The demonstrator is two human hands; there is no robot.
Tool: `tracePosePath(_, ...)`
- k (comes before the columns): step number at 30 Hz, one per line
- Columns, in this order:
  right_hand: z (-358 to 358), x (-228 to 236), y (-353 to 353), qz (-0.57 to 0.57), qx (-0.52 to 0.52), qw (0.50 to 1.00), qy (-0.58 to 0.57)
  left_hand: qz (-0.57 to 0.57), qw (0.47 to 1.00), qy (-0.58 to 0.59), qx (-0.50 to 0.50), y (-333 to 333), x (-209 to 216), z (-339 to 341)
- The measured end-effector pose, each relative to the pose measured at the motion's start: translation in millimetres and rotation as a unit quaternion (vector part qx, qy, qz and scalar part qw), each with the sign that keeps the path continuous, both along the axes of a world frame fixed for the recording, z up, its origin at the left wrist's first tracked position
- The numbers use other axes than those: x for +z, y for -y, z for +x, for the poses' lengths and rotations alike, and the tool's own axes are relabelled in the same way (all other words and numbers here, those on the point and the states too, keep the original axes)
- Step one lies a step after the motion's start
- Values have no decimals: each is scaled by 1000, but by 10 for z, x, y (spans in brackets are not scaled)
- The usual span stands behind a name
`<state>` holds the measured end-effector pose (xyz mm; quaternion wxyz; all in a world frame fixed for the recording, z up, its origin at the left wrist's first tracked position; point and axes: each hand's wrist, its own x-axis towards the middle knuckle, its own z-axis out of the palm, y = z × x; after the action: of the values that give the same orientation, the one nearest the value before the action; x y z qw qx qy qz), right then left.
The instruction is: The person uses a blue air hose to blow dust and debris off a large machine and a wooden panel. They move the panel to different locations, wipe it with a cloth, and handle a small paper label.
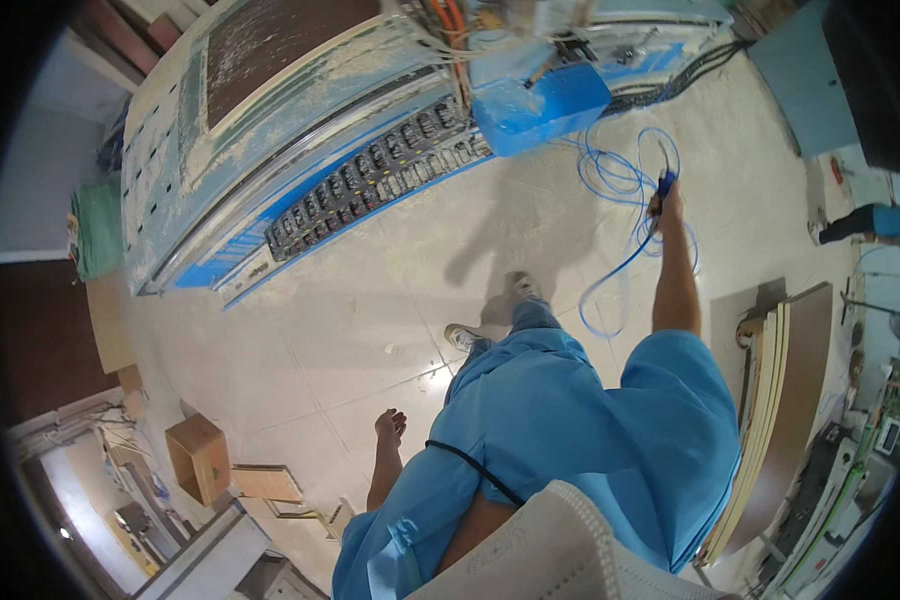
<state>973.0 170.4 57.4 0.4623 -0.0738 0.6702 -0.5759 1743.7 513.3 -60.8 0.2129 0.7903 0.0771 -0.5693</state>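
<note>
My right hand (667, 208) is closed round a blue air blow gun (667, 183), held out at the right over the floor. A thin blue air hose (610, 270) runs from the gun and hangs in loose loops around it, trailing toward the machine. Down at my left side hangs my left hand (391, 427), with its fingers loosely bent and a little apart. Nothing shows in it. Ahead of me stands a large dusty blue-and-grey machine (195, 180), with a long row of black tool holders (370, 172) along its near side.
A blue machine housing (540, 108) juts toward me. Boards (785, 400) lean at the right. An open cardboard box (198, 458) sits at the lower left. Farther right another person (875, 222) is partly visible. Pale dust coats the tiled floor (370, 300).
</note>
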Motion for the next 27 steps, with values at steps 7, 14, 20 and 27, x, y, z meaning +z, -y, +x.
tracePosePath(7,-742,890,757,-14,248,964,-96,-13,990,22,-140,1037,68,-1256)
tracePosePath(14,-1590,1169,1374,-79,273,944,-170,-124,937,-102,-311,1830,268,-3420)
tracePosePath(20,-2829,1045,1803,22,368,898,-241,14,948,-58,-312,1610,169,-4106)
tracePosePath(27,-5264,998,2655,-8,-60,991,-117,-32,876,-103,-470,2029,-449,-5069)
